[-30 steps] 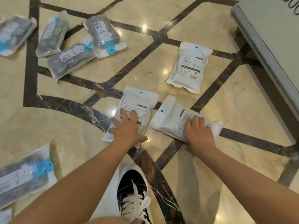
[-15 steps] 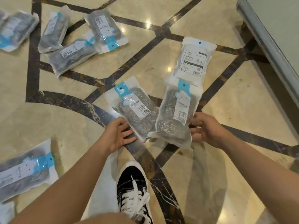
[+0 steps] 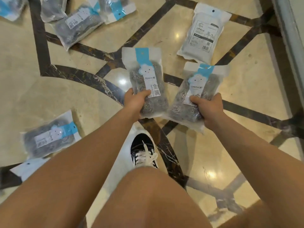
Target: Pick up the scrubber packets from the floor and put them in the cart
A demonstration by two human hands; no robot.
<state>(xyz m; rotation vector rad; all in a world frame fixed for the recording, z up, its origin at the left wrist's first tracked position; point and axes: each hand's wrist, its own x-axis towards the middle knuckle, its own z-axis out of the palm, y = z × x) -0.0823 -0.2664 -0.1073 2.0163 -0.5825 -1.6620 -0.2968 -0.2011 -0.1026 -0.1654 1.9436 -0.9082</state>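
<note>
Scrubber packets, two in hand, the rest on the floor. Left-hand packet [image 3: 145, 79]: clear pouch of steel scrubbers with a blue-and-white label, held upright at centre frame. Right-hand packet [image 3: 195, 94]: same kind, held just beside it at centre right, tilted slightly, its lower edge overlapping the first.

Surroundings: one white-backed packet [image 3: 204, 30] lies face down on the marble floor [image 3: 24, 79] at upper right, directly beyond the two held ones. A cluster of packets [image 3: 77, 25] lies at upper left, overlapping one another and partly cut by the frame edge. One more floor packet [image 3: 49, 139] lies at lower left, with a white packet corner [image 3: 28, 168] below it, partly hidden by the left forearm. A black sneaker [image 3: 144, 153] with white laces stands on the floor below the hands; a bare knee fills the bottom centre.

Edges and room: a pale grey straight edge [image 3: 289, 38] runs down the far right of the frame; what it belongs to cannot be told. Bare floor shows at centre left and lower right.

Hands: left hand [image 3: 136, 102] grips the lower part of its packet, thumb across the front, fingers behind. Right hand [image 3: 208, 107] grips the lower right part of its packet likewise, thumb on the label.
</note>
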